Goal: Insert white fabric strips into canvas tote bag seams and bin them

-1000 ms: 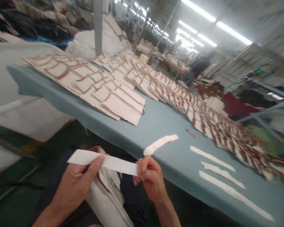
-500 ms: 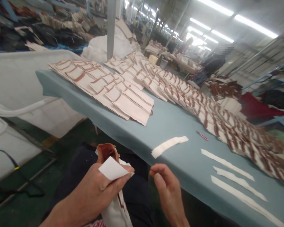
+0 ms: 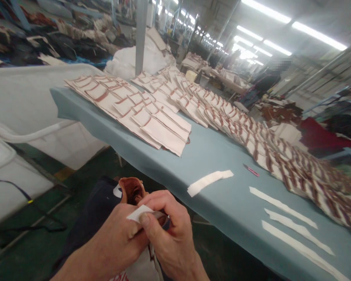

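Note:
My left hand [image 3: 121, 232] is closed around a rolled piece of brown and cream leather [image 3: 131, 185], held low above my lap. A small white slip [image 3: 139, 212] lies across the top of that hand. My right hand [image 3: 171, 230] meets the left one, its thumb and fingers pinched on the slip's right end. The lower part of the leather piece, pale with red lettering at the bottom, hangs below the hands. Part of the piece is hidden behind my fingers.
Several cream strips [image 3: 283, 207] and a small pink-handled tool [image 3: 251, 169] lie on the blue-green table [image 3: 216, 140]. Overlapping rows of cream pieces with brown edges [image 3: 163, 128] cover its far side. White bins [image 3: 26, 89] stand at left. A person [image 3: 260, 84] is farther back.
My right hand has moved left from beside the table edge to the left hand and pinched the white slip. The left hand stays around the leather piece.

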A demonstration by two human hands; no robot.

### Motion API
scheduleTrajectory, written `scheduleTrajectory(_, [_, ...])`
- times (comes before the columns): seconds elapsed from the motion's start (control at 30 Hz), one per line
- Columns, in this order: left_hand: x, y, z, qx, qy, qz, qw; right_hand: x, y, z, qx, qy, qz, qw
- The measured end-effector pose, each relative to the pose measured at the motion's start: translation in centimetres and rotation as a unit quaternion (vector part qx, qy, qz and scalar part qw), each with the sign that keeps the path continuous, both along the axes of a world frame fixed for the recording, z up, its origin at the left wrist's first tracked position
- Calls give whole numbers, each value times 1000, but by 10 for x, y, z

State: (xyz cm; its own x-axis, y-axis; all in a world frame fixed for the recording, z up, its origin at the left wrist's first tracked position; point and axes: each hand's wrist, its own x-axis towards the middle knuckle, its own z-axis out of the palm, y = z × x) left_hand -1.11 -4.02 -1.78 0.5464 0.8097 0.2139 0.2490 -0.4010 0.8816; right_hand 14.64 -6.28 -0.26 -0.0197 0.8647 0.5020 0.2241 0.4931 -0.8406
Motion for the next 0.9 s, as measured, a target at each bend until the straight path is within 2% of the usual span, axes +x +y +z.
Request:
scheduleTrajectory(0.1, [1,1,-2,-54,-42,-29,997,8,3,1,129,-92,-32,987])
scheduleTrajectory(0.17, [1,0,-4,-98,-72,-19,992,18,3,2,219,-190,-55,955])
scheduleTrajectory(0.23, [3,-2,-3,-153,-95,2,984,27,2,2,270,-260,-80,924])
scheduleTrajectory(0.37, [9,-9,4,-256,-99,45,961,40,-1,-4,299,-299,-110,899])
scheduleTrajectory(0.43, [12,-12,6,-285,-94,64,952,44,0,-8,303,-300,-126,896])
scheduleTrajectory(0.5, [11,-12,1,-298,-90,89,946,45,1,-13,297,-287,-135,901])
scheduleTrajectory(0.6, [6,-8,-16,-287,-88,129,945,44,-2,-23,216,-203,-120,947])
scheduleTrajectory(0.67, [2,-5,-27,-277,-86,144,946,41,-8,-34,95,-103,-130,982])
scheduleTrajectory(0.7, [1,-4,-32,-280,-81,144,946,39,-12,-40,21,-46,-141,989])
scheduleTrajectory(0.73, [-1,-5,-34,-288,-73,145,944,36,-17,-47,-52,11,-151,987])
scheduleTrajectory(0.8, [-2,-7,-36,-306,-46,151,939,30,-25,-61,-187,117,-146,964])
scheduleTrajectory(0.9, [-6,-14,-33,-299,-17,143,943,25,-35,-75,-318,210,-104,919])
